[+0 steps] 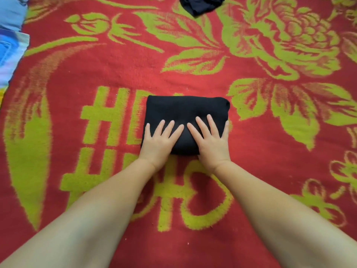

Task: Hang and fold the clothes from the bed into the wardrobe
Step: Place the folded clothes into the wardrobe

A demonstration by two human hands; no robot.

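Observation:
A black garment, folded into a compact rectangle, lies in the middle of the red and green bed cover. My left hand presses flat on its near left part with fingers spread and straight. My right hand lies flat on its near right part, fingers straight too. Neither hand grips the cloth. A second dark garment lies crumpled at the far edge of the bed, partly cut off by the frame.
Light blue cloth lies at the far left edge of the bed, with a pale blue and white item below it. The patterned cover stretches out on all sides of the folded garment.

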